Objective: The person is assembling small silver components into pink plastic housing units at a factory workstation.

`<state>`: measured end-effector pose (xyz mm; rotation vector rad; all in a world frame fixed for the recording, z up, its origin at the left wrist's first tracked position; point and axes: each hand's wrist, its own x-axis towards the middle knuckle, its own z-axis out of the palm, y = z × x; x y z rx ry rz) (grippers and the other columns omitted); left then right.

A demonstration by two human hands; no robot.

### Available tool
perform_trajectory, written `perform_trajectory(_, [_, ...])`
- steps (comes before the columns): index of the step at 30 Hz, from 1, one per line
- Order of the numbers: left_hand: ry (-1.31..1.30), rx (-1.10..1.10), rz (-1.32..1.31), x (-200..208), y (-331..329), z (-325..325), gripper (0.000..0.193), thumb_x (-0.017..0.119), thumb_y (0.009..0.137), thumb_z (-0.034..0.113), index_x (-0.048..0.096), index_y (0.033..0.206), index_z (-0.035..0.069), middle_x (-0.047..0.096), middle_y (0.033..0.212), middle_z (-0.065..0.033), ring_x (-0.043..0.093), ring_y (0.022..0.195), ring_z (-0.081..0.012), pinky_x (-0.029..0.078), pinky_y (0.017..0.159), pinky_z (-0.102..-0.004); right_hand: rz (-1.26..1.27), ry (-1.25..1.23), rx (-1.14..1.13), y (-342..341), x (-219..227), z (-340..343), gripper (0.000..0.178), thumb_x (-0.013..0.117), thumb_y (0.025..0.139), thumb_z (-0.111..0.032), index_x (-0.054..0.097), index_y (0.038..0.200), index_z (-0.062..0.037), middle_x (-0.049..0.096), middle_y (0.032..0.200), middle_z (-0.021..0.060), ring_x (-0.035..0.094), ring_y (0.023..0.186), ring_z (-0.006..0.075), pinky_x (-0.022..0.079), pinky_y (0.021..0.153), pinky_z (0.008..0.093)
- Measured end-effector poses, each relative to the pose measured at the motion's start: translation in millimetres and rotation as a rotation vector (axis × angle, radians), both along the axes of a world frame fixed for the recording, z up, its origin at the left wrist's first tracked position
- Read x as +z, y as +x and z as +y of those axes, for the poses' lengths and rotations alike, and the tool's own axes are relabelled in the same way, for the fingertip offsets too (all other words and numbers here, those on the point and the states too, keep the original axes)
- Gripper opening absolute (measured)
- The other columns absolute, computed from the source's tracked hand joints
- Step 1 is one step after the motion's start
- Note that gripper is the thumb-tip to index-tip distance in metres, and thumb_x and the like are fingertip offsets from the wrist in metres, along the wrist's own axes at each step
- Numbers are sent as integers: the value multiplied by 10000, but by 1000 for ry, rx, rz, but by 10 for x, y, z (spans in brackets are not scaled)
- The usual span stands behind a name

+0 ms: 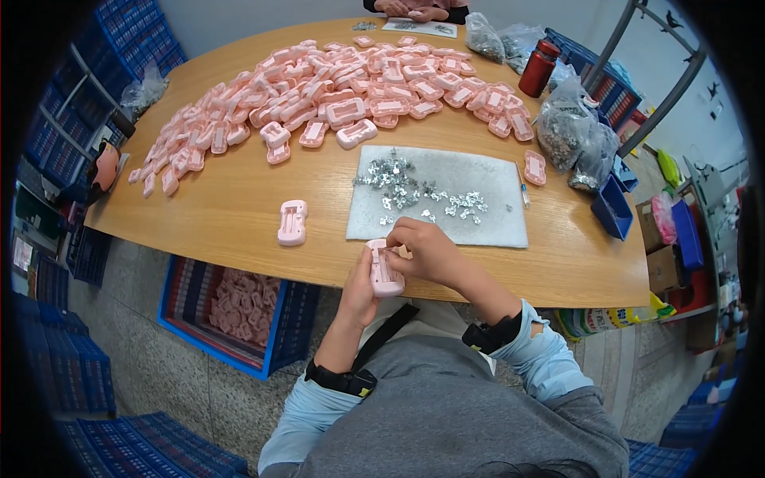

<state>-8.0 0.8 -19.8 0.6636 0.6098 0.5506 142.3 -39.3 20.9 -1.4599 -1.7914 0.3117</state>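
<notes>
My left hand is closed around a pale pink plastic housing at the table's near edge, its hollowed side facing up. Over the upper part of that housing, my right hand has its fingers pinched together; whatever they hold is too small or hidden to make out. Just beyond my hands lies a white foam mat with loose small silvery metal clips heaped on its left and middle. A single pink housing rests on the wood to the left of my hands.
A large heap of pink housings covers the far middle of the table. At the right are bags of metal parts, a red bottle and a blue bin. A blue crate stands below left. Another person's hands work opposite.
</notes>
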Motion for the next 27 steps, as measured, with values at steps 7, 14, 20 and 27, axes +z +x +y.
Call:
perform_trajectory(7, [84, -1, 19, -44, 13, -10, 387, 261, 976, 355, 460, 1159, 77, 549, 1015, -29, 551, 902, -113, 465, 761, -272, 4, -69, -10, -25, 17, 5, 105, 639, 693, -89, 596, 749, -11, 559, 747, 102, 571, 636, 238, 469, 570, 317])
perform_trajectory(14, [80, 20, 86, -52, 23, -25, 398, 264, 973, 374, 455, 1167, 84, 550, 1047, -33, 545, 944, -119, 450, 807, -293, -250, 95, -35, -144, -42, -59, 75, 628, 709, -76, 602, 755, -23, 551, 735, 100, 571, 633, 268, 483, 563, 338])
perform_trajectory(20, [78, 15, 44, -74, 21, -21, 406, 249, 971, 368, 460, 1164, 81, 558, 1053, -51, 549, 961, -130, 457, 811, -302, -133, 86, -114, -221, -112, -140, 111, 601, 727, -118, 592, 777, -19, 533, 730, 106, 572, 643, 271, 483, 596, 337])
perform_trajectory(27, [75, -54, -37, -59, -9, -10, 418, 236, 973, 358, 462, 1158, 59, 584, 1005, -72, 599, 875, -169, 498, 753, -317, 142, -108, -197, -41, -37, -76, 274, 657, 710, -157, 649, 950, -24, 610, 807, 83, 527, 554, 153, 415, 497, 268])
